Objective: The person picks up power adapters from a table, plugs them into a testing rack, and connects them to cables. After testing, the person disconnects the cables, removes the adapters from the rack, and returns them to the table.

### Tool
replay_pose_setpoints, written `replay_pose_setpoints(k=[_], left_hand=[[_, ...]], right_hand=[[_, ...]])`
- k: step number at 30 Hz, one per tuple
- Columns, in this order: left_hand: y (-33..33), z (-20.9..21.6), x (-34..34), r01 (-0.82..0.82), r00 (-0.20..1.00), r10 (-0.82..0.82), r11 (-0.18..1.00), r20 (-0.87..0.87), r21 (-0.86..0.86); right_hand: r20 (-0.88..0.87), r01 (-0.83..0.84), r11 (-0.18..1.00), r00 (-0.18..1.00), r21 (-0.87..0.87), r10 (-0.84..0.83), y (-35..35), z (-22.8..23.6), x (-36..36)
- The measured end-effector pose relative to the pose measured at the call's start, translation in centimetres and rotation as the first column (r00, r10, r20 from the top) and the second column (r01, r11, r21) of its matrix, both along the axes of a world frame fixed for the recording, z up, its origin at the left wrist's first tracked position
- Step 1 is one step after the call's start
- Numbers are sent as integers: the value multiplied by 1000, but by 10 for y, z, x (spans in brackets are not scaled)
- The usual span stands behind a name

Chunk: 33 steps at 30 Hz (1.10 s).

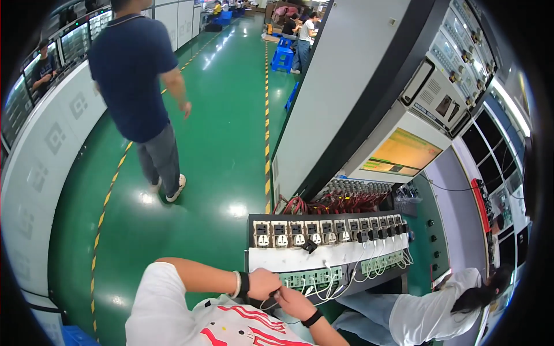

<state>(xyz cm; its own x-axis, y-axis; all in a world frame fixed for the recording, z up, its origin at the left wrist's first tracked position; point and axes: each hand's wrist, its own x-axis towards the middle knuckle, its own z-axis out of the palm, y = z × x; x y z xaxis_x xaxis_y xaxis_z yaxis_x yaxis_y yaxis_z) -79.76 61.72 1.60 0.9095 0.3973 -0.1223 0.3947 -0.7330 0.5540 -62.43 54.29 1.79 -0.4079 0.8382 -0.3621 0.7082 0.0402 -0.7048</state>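
My left hand (264, 284) and my right hand (294, 304) meet at the near edge of the test bench, both with closed fingers. Between the fingertips is a small dark thing, mostly covered, and a thin cord loops below it. Just beyond my hands is a green circuit board (314, 279) with white cables (328, 266) plugged into it. A loose black power adapter (310, 247) lies on the bench's white strip (277, 259), below a row of sockets (297, 232). Several black adapters (373, 234) sit in the sockets to the right, with white cables running down to a second green board (384, 263).
A tall grey cabinet (340, 75) with a lit screen (401, 152) stands behind the bench, red wires (346, 203) at its foot. A person in white (438, 305) is close on my right. Another in dark blue (135, 75) is on the green walkway (225, 115) at left.
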Motion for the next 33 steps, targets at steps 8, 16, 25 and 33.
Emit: replay_pose_setpoints(k=[8, 16, 25, 33], left_hand=[[22, 13, 55, -39, 999, 40, 998, 21, -40], [57, 44, 106, 133, 990, -130, 989, -55, 58], [71, 67, 126, 145, 986, -153, 981, 61, 129], [164, 53, 16, 168, 980, -132, 950, -148, 264]], right_hand=[[-173, 270, 955, 953, 122, -248, 9, 2, 42], [-158, 368, 909, 927, 197, -341, 31, 16, 84], [-270, 322, 928, 925, 186, -267, 45, 44, 121], [-154, 518, 846, 853, 129, -499, 7, 1, 144]])
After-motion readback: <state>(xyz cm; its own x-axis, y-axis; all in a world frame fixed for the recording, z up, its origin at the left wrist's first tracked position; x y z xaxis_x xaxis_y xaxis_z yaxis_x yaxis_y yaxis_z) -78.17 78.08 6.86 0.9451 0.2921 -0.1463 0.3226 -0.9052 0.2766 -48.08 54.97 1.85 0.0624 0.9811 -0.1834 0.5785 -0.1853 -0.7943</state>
